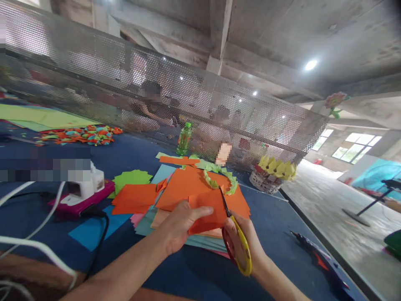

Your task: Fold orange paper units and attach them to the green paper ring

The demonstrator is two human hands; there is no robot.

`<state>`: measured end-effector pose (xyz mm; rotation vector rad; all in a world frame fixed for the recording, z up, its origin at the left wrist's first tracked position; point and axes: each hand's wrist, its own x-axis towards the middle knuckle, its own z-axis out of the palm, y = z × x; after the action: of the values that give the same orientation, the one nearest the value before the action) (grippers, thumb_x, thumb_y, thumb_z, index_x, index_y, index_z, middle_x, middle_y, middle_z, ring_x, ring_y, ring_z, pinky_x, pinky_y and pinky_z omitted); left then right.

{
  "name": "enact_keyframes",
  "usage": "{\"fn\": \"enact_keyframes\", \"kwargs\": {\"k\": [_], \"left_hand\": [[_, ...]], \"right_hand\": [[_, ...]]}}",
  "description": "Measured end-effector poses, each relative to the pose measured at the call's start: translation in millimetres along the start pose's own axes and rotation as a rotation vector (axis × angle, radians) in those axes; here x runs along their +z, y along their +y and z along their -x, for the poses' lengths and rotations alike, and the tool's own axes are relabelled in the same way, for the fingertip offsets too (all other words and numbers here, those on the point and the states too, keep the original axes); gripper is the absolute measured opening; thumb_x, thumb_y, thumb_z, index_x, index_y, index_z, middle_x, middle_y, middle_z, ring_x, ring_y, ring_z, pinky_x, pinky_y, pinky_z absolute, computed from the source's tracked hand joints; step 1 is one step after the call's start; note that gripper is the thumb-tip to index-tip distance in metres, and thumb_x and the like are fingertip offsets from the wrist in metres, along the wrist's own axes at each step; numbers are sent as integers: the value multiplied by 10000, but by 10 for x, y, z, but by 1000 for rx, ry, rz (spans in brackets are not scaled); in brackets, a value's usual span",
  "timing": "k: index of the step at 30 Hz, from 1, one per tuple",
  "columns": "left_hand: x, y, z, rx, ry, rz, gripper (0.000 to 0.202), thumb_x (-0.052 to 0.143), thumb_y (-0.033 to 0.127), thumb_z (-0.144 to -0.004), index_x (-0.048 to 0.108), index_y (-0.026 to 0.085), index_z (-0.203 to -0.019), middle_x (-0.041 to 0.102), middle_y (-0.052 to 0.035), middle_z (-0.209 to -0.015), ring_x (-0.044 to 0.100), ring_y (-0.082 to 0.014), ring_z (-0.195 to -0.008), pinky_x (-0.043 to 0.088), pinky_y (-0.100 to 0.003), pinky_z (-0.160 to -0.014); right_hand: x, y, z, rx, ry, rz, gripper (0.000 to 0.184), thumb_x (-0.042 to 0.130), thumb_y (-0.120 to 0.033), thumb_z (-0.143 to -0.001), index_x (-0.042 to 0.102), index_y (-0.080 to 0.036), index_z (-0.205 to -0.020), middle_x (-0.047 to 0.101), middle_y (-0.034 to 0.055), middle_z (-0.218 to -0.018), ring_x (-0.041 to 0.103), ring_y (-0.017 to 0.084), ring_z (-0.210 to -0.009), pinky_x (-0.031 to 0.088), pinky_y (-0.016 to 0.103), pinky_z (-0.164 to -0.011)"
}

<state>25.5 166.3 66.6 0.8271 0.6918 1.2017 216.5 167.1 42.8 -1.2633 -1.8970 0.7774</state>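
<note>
Orange sheet (208, 221) and scissors (242, 246) in hand, over a blue tabletop (269, 228).
Left hand (180, 223) pinches the sheet, thumb on top (other fingers hidden beneath); right hand (241, 236) is closed around the scissor handles, blades at the sheet's right edge. Paper stack (175, 190) lies below. Perforated metal screen (188, 100) stands behind; concrete ceiling (269, 29) above, windows (357, 147) far right.

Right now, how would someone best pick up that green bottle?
Probably around the middle of the bottle, below its green cap, coming from the left: it stands upright with a tall, slim body, the perforated screen rises behind it, and an orange paper strip lies just in front.
</note>
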Motion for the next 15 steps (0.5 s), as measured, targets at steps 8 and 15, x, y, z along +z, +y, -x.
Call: {"fn": "enact_keyframes", "kwargs": {"k": [8, 15], "left_hand": [[-24, 97, -9, 14, 88, 47, 369, 852, 278, -640, 762, 138, -969, 788, -119, -1017, 721, -340, -1013, 551, -443, -932], [-99, 170, -38, 88, 136, 123, 308, 860, 264, -636, 754, 125, -889, 782, -131, -1023, 721, -343, -1000, 564, -425, -892]], "right_hand": [[-64, -98, -47, 77, -82, -60, 546, 357, -722, -939, 476, -214, -777, 381, -92, -429, 348, 80, -331, 259, 200, -350], [-548, -70, -148, 90, -34, 419, 374, 556, -578, -897, 622, -212, -936, 568, -45, -581, 516, 132, -493, 346, 234, -488]]}}
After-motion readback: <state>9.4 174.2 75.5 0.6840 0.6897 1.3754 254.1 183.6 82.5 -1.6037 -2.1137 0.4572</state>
